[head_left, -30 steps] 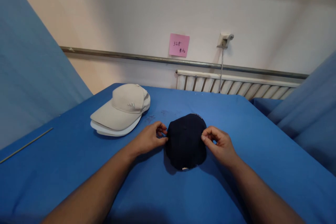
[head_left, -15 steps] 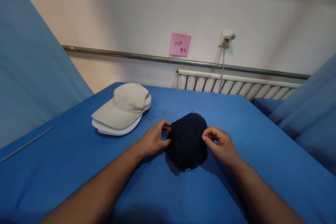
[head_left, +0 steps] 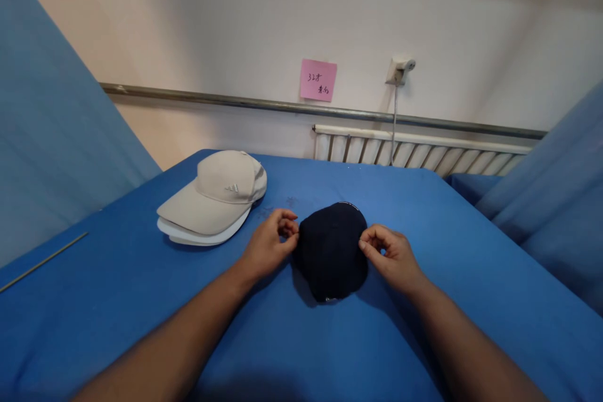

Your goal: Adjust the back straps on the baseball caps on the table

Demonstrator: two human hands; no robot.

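Observation:
A dark navy cap (head_left: 332,251) sits between my hands on the blue-covered table (head_left: 301,352), crown towards me. My left hand (head_left: 272,242) pinches the cap's left edge between thumb and fingers. On the opposite side, my right hand (head_left: 389,254) grips the right edge, thumb against forefinger. Left of my hands rests a stack of caps, with a beige cap (head_left: 226,185) bearing a small logo on top. Below it, the brim of a white cap (head_left: 207,239) sticks out.
A thin stick (head_left: 44,262) lies at the table's left. Behind the table are a white radiator (head_left: 419,151), a metal pipe (head_left: 226,100), a socket with a plug (head_left: 399,70) and a pink note (head_left: 318,80). Blue curtains (head_left: 51,100) hang at both sides.
My left thumb and fingers have drawn closer together at the cap's left edge. The cap has tilted slightly. The whole view has shifted a little.

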